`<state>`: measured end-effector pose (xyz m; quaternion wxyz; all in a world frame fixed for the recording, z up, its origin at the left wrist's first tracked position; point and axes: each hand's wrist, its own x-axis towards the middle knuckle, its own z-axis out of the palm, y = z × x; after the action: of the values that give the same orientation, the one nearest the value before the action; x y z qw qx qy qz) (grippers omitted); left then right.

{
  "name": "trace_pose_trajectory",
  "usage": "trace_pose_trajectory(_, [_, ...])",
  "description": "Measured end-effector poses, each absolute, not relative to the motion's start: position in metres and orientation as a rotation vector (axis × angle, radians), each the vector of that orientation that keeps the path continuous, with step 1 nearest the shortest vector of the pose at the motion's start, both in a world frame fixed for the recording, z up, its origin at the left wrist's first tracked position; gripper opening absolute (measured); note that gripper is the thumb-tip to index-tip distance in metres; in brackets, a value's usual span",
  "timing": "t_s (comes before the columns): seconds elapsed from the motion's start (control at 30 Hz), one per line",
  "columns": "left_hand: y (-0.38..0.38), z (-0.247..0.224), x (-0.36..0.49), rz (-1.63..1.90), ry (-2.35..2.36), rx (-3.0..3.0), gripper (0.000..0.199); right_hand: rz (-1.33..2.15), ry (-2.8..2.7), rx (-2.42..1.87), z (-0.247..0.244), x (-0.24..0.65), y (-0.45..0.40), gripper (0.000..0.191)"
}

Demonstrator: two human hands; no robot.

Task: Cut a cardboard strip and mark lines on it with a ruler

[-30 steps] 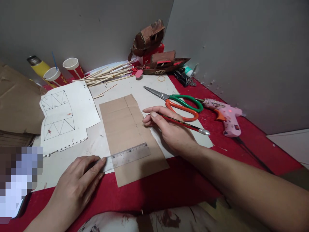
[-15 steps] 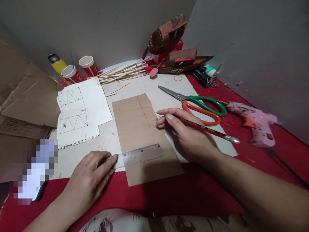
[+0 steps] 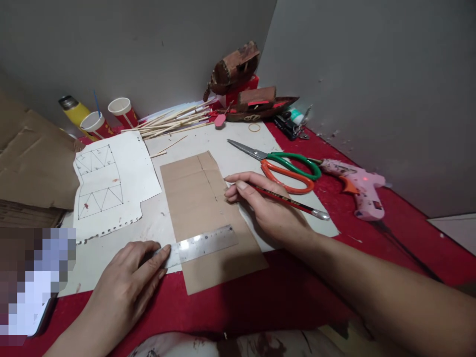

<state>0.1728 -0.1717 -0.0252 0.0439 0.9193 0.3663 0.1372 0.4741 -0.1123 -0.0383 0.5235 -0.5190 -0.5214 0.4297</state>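
Observation:
My left hand (image 3: 132,282) is closed on the near end of a clear ruler (image 3: 208,243), which lies slanted across the lower part of a brown cardboard sheet (image 3: 189,198). A pencil line with dots runs down the sheet's upper right. My right hand (image 3: 260,203) holds a dark red and black pencil (image 3: 290,200) and rests by the sheet's right edge; the pencil's silver end points right and its tip is hidden by the fingers. Just beyond that hand lie scissors (image 3: 275,163) with one green and one orange handle.
At left, a white paper (image 3: 130,173) carries drawn triangle patterns, near a blurred phone (image 3: 37,297) and a cardboard box (image 3: 33,148). Wooden sticks (image 3: 174,121), paper cups (image 3: 121,111), a yellow bottle (image 3: 76,116) and model boats (image 3: 260,104) stand behind. A pink glue gun (image 3: 357,186) lies right.
The whole view has shifted, so things appear farther left and slightly lower. Both hands keep their holds on the ruler and pencil; the ruler stays across the cardboard.

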Motion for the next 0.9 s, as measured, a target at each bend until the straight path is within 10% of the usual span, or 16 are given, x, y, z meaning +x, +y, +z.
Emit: trace_pose_trajectory(0.9, [-0.158,-0.031,0.166,0.465,1.182,2.868,0.036,0.668,-1.529,-0.965,-0.042,0.479,-0.101,0.037])
